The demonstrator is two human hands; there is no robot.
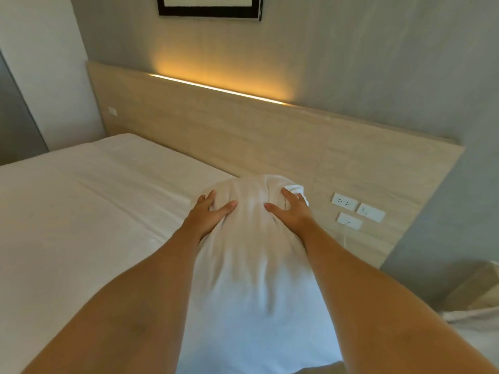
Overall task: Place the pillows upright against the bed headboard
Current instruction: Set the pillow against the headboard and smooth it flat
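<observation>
A plump white pillow (pixel 251 255) in soft, wrinkled cotton lies lengthwise between both forearms, its far end bunched into a rounded hump just short of the headboard (pixel 243 130). The left hand (pixel 208 214) and right hand (pixel 290 211) each press into that hump with fingers spread and clenched into the fabric, gripping it from either side. The step in hand looks like carrying the pillow to the headboard; next it must be tipped onto its end and leaned against the pale, wood-grain panel. Whether it already touches the panel is hard to tell. Left of the pillow, the smooth white bed sheet (pixel 94 198) lies bare along the headboard.
</observation>
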